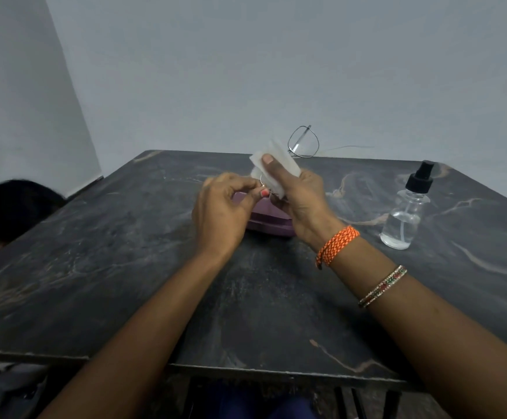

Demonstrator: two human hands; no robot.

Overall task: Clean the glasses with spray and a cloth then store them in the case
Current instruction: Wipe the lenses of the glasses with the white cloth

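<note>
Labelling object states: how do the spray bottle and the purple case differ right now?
The spray bottle is clear with a black nozzle; the purple case is opaque. The bottle stands upright, the case lies flat. The bottle stands in full view off to the right; the case sits partly hidden behind the left hand and right hand. Both rest untouched on the dark table.

Plain indoor room, type not determinable. Bare grey walls [276, 71] meet in a corner at far left. Dark marble-patterned tabletop [125, 267] stands close against them; no other furnishing visible.
</note>
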